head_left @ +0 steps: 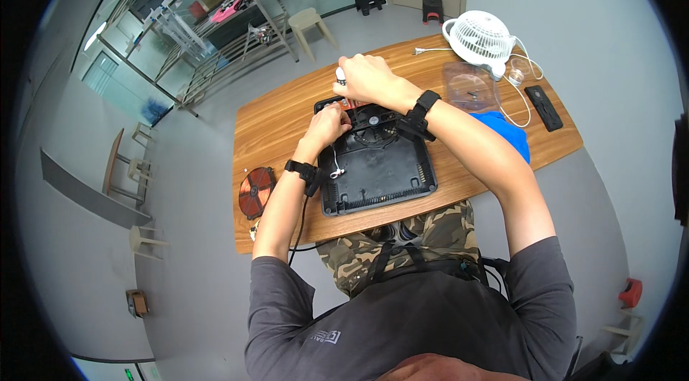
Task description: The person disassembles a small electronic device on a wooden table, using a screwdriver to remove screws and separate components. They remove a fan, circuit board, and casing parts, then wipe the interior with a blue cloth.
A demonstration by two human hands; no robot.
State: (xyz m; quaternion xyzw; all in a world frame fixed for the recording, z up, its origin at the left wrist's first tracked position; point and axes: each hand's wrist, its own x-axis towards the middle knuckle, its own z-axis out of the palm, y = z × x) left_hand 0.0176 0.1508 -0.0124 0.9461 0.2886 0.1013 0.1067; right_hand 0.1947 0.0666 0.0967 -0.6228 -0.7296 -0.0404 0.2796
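Observation:
A black plastic appliance housing [380,176] lies open on the table in front of me, with a round fan [373,121] set in its far half. My right hand [369,78] is closed around a screwdriver with a white-ended handle [340,75], held upright over the far left part of the housing. Below it, my left hand [329,125] has its fingers pinched together at the housing's far left edge; what they hold is hidden. A thin white wire with a plug [336,173] lies inside the housing near my left wrist.
Left of the housing sits a round copper-coloured coil [256,192]. On the right are a white fan [481,38] with its cord, a clear plastic box [470,87] with small parts, a blue cloth [504,134] and a black flat strip [544,108]. The wooden table [276,117] has rounded edges.

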